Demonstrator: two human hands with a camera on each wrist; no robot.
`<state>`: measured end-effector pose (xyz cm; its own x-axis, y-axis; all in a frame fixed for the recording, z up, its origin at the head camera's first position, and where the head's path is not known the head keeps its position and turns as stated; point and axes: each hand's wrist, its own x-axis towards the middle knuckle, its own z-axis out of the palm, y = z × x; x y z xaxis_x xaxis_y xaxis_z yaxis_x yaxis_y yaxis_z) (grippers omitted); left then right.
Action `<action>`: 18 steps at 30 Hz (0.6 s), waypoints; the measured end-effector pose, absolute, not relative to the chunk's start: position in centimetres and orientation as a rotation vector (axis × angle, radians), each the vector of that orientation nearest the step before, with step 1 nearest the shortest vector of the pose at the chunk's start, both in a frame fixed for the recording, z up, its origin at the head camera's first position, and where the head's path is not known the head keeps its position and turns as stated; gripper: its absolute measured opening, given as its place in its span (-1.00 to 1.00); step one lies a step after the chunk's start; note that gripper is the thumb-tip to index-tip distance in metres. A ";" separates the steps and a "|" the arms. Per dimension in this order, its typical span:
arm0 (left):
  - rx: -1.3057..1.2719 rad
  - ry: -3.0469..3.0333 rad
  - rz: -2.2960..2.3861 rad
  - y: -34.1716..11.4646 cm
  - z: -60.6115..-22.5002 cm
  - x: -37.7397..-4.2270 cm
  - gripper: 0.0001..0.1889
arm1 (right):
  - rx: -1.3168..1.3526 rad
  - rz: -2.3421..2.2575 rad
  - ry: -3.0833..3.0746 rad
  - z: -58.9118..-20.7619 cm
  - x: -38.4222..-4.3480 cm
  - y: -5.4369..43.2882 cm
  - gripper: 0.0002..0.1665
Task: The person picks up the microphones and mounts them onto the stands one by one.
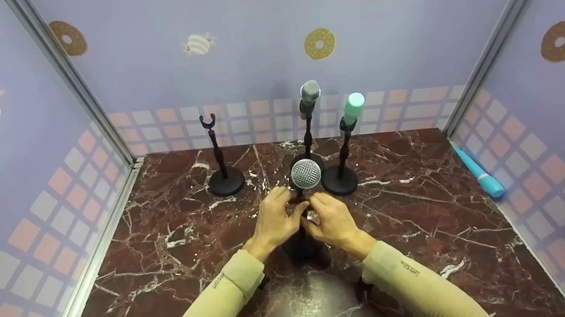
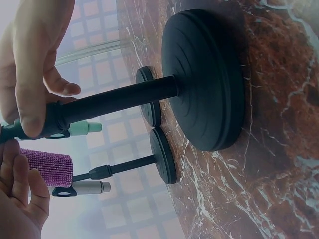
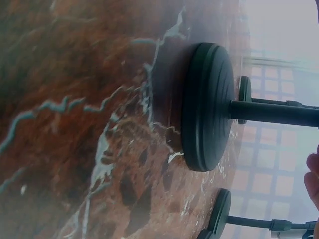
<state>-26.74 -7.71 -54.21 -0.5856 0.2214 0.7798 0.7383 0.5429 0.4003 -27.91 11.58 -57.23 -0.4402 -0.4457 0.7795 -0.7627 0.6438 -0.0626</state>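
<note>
A microphone (image 1: 306, 173) with a silver mesh head and a glittery purple handle (image 2: 50, 167) sits atop the black stand (image 2: 124, 99) nearest the person. My left hand (image 1: 276, 221) curls its fingers at the microphone's upper handle, just under the head; the exact contact is partly hidden. On the other side, my right hand (image 1: 334, 219) pinches the stand's collar below the clip between thumb and fingers. The stand's round base (image 3: 207, 107) stands flat on the marbled table. In the right wrist view only a few fingertips (image 3: 312, 179) show beside the pole.
Behind stand two more stands, one with a silver microphone (image 1: 310, 92), one with a mint-green microphone (image 1: 354, 105). At left is a stand with a bare forked holder (image 1: 224, 180). A blue microphone-like stick (image 1: 480, 174) lies along the right wall.
</note>
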 end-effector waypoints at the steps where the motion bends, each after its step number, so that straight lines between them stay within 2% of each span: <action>1: -0.769 -2.102 -0.969 -7.7 -54.2 -26.7 -0.76 | 0.920 0.517 -2.096 -57.1 -28.0 11.5 -0.59; 12: -0.764 -2.110 -0.965 -7.7 -54.2 -26.6 -0.79 | 0.810 0.399 -2.102 -57.1 -27.8 11.3 -0.49; 18: -0.752 -2.129 -0.975 -7.6 -54.1 -26.5 -0.77 | 0.892 0.537 -2.159 -57.4 -27.1 11.9 -0.47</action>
<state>-26.53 -7.63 -54.08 -0.6100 0.2199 0.7613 0.7201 0.5547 0.4168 -27.12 11.87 -57.38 -0.4952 -0.4300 0.7549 -0.7335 0.6726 -0.0980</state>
